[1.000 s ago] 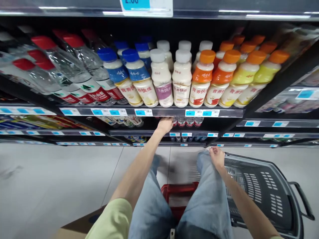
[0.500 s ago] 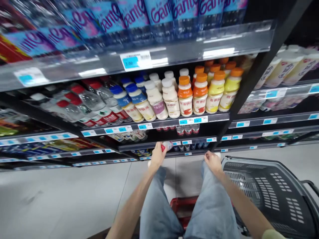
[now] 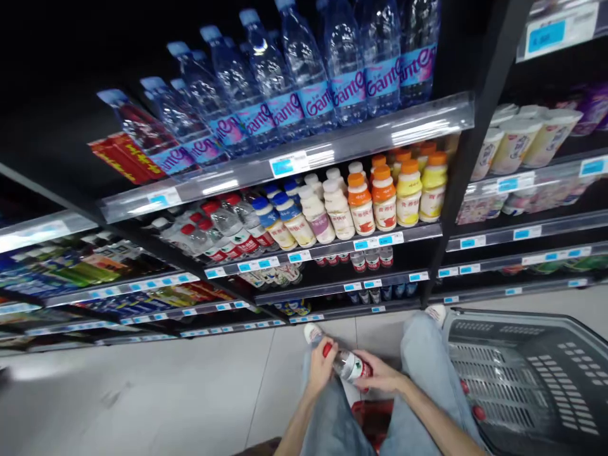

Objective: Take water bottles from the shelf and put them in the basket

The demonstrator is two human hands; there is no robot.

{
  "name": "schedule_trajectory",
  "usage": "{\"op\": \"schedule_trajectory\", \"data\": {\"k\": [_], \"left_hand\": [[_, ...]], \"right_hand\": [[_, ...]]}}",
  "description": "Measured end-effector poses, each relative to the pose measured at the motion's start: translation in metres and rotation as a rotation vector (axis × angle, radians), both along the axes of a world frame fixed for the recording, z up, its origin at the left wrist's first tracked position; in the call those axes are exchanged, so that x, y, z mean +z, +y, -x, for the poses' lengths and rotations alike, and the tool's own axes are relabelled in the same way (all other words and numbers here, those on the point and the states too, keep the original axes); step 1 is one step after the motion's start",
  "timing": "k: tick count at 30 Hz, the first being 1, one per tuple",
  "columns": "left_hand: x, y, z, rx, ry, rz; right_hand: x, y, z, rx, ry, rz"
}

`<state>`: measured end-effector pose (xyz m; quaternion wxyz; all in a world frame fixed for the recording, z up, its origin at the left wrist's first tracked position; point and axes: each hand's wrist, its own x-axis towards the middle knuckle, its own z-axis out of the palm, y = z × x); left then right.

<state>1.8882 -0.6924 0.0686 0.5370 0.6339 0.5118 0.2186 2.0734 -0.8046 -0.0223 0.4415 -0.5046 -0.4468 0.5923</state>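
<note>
A clear water bottle (image 3: 349, 365) with a red cap and a red-and-white label lies tilted between my hands, above my knees. My left hand (image 3: 322, 362) is closed round its neck and cap. Wrapped about the labelled lower end is my right hand (image 3: 379, 373), its fingers partly hidden by the bottle. The grey shopping basket (image 3: 517, 316) stands on the floor to the right of my right leg. Inside it, close to my leg, a red bottle cap (image 3: 479, 413) shows.
Shelving rises in front, with large blue-labelled water bottles (image 3: 285, 95) on the upper shelf. Below them, milk drink bottles (image 3: 361, 206) stand beside red-capped water bottles (image 3: 225, 221). Something red (image 3: 373, 418) lies between my legs. Grey tiled floor (image 3: 190, 392) spreads to the left.
My left hand has drawn the bottle back from the lower shelf towards my knees. My right hand has come left from beside the basket and taken hold of the bottle's lower end.
</note>
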Motion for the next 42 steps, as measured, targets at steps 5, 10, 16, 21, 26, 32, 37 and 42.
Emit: {"op": "schedule_trajectory", "data": {"k": [5,10,16,21,26,32,37,42], "left_hand": [[-0.025,-0.001,0.005,0.103,-0.043,0.009],[-0.04,0.012,0.01,0.19,-0.101,-0.06],[-0.041,0.011,0.006,0.275,-0.295,0.118],[-0.031,0.002,-0.002,0.199,-0.437,0.35],[-0.024,0.001,-0.015,0.169,-0.499,0.432],[-0.028,0.005,-0.029,0.259,-0.534,0.475],[-0.033,0.003,-0.037,0.298,-0.568,0.458],[-0.036,0.001,-0.044,0.308,-0.523,0.421]], "right_hand": [[0.011,0.005,-0.011,0.087,-0.22,0.127],[0.013,0.019,-0.013,-0.027,-0.136,0.121],[0.014,0.027,-0.01,-0.021,0.014,0.144],[0.015,0.025,-0.01,-0.021,0.095,0.127],[0.013,0.025,-0.013,-0.068,0.116,0.083],[0.007,0.026,-0.012,-0.11,0.074,0.051],[0.005,0.024,-0.015,-0.106,0.0,0.066],[0.001,0.022,-0.017,-0.138,-0.02,0.072]]}}
